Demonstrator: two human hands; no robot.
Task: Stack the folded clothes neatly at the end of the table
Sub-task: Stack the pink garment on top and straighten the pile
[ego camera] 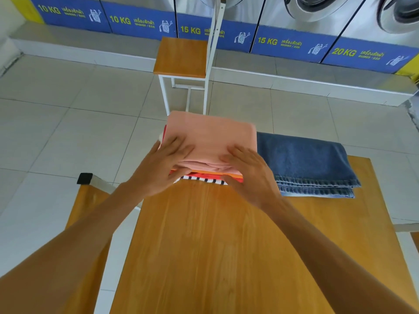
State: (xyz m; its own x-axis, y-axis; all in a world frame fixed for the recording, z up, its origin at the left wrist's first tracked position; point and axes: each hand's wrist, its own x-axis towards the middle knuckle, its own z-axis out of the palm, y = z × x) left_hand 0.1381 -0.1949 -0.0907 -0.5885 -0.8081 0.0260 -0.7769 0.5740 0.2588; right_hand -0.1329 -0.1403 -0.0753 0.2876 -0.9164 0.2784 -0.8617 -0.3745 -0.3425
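Note:
A stack of folded clothes sits at the far end of the wooden table (226,234). A pink folded garment (210,134) lies on top, with an orange layer and a red, white and black striped garment (204,177) beneath it. My left hand (163,164) grips the stack's near left edge, fingers on top and thumb underneath. On the near right edge my right hand (247,175) does the same. Folded blue jeans (303,159) lie to the right of the stack, touching or nearly touching it.
A wooden chair (181,57) with a white metal frame stands on the tiled floor beyond the table. Another chair (88,196) sits at the table's left side. Washing machines with blue labels (272,41) line the far wall.

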